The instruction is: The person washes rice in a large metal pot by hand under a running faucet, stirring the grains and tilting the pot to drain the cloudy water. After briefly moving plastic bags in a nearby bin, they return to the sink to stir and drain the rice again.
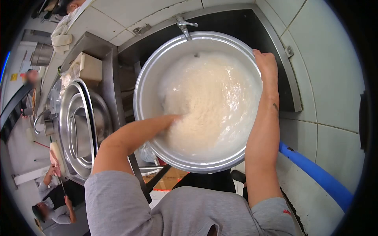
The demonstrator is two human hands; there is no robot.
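Gripping the far rim of the steel basin (146, 90) with the right hand (265, 63), fingers curled over the edge. The left hand (175, 117) is buried in the cloudy rice water (212, 98) below that grip, so can't tell if it's open or closed. The tap (184, 25) is off to the left.

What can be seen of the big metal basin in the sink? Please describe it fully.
The basin is large, round and wide, made of shiny silver metal with a rolled rim. It sits in a dark sink, directly under the tap. It is nearly full of cloudy white water with what looks like rice in it. The right hand grips the rim on the far side. The left hand reaches into the water, its fingers hidden.
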